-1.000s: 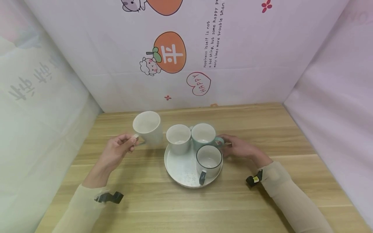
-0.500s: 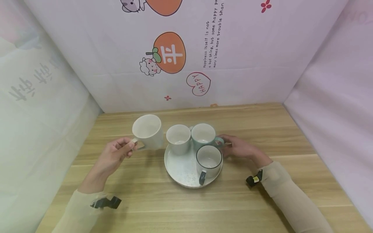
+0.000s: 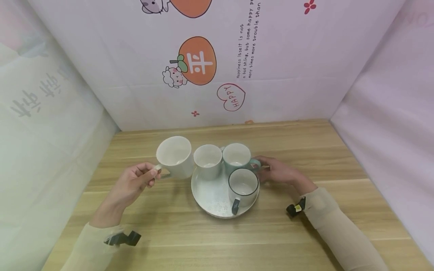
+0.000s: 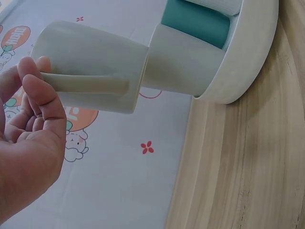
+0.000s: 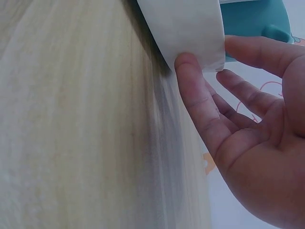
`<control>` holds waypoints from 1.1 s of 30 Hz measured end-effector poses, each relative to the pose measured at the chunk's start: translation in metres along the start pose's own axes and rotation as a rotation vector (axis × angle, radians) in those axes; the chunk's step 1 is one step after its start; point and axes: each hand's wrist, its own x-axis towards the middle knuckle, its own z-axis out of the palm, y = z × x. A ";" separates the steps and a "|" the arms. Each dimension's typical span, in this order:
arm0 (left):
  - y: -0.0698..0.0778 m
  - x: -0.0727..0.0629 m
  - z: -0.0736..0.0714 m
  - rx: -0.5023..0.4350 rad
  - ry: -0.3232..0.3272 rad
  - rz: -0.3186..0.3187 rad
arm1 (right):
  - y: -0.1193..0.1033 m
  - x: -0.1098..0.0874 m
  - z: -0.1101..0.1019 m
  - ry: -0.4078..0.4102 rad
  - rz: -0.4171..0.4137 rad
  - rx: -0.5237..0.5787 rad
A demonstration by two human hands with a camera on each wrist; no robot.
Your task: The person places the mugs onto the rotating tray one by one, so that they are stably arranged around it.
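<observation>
My left hand (image 3: 137, 180) pinches the handle of a plain white mug (image 4: 95, 67) between thumb and fingers. That mug hangs tilted just left of a round white tray (image 3: 211, 199); I cannot tell whether it touches the white mug (image 3: 209, 169) on the tray. Also standing on the tray are a teal mug (image 3: 234, 166) and a white mug with black rim and black handle (image 3: 242, 197). At the tray's right side, my right hand (image 3: 276, 171) holds its edge, thumb near the rim and fingertips against the outer wall, as the right wrist view shows.
A wooden tabletop (image 3: 190, 241) lies under everything. Behind it rises a printed white cloth (image 3: 288, 75), with further cloth walls on the left (image 3: 61, 131) and right (image 3: 386, 113). The tray's front-left floor is bare.
The mug in my left hand first lowers toward the table, then shifts slightly right, closer to the tray. My right hand and the tray with its mugs stay in place.
</observation>
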 end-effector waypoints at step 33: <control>-0.004 0.006 0.043 0.061 -0.177 0.043 | 0.001 0.002 0.000 0.005 -0.057 0.026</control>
